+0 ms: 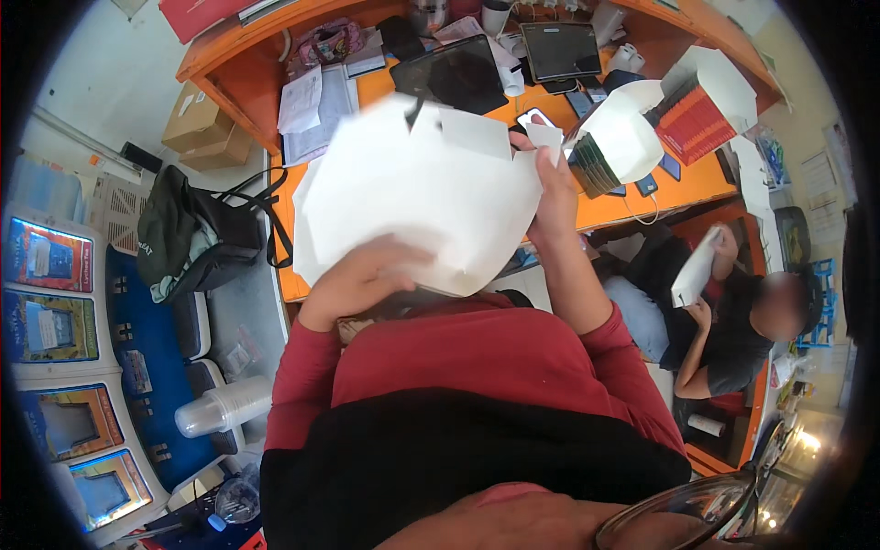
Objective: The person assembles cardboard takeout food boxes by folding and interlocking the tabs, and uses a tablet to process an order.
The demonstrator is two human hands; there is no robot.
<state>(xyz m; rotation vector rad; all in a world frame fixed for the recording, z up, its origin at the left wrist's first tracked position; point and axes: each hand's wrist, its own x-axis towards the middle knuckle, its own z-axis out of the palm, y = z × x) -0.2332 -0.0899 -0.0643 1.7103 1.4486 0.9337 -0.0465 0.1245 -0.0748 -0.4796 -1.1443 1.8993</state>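
Observation:
A large white paper carton blank (431, 192), partly folded with slots and flaps along its edge, is held up in front of my body above the orange desk. My right hand (553, 197) pinches a small flap at its right edge between thumb and fingers. Against the lower left of the blank lies my left hand (367, 275), its fingers stretched out and somewhat blurred. To the right on the desk stand nested white paper cartons with dark green outsides (596, 170) and others with red outsides (698, 128). The side of the blank turned away from me is hidden.
On the orange desk (605, 209) are a black tablet (451, 75), a dark laptop-like device (561, 50), papers (307, 105) and several phones. A black bag (197, 234) and stacked plastic cups (225, 406) are at left. A seated co-worker (733, 321) at right holds a white carton piece.

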